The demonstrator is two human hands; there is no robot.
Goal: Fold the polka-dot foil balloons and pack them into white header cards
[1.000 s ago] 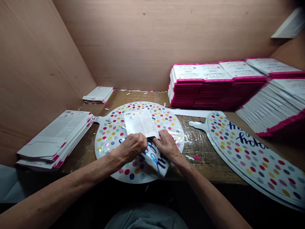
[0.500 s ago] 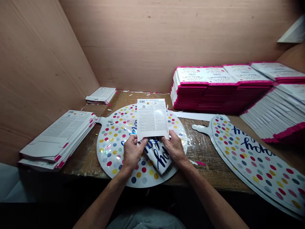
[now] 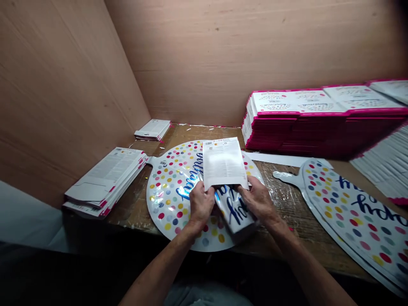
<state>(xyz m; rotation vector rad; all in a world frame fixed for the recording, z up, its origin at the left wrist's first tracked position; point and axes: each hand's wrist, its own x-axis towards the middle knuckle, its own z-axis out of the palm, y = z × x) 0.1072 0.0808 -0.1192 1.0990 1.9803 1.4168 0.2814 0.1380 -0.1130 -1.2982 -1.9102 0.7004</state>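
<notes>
My left hand (image 3: 201, 205) grips the lower left corner of a white printed cardboard sleeve (image 3: 223, 165), thumb on top. My right hand (image 3: 259, 200) is closed at its lower right corner, some fingertips hidden at the edge. From under that lower edge sticks a folded foil balloon (image 3: 235, 212) with dark blue lettering; whether its far end lies inside the sleeve is hidden. Beneath both hands, a flat round foil balloon (image 3: 170, 204) with coloured dots and blue writing lies on the table.
At left are a stack of printed sleeves (image 3: 105, 174) and a smaller stack (image 3: 154, 128). Pink-edged packs (image 3: 296, 127) line the back right. More flat dotted balloons (image 3: 360, 225) lie at right, beside a white strip (image 3: 287, 160). Wooden panels (image 3: 223, 55) enclose the table.
The view has turned left, so everything sits further right. Both hands keep their grip, and the sleeve and folded balloon have shifted and tilted slightly.
</notes>
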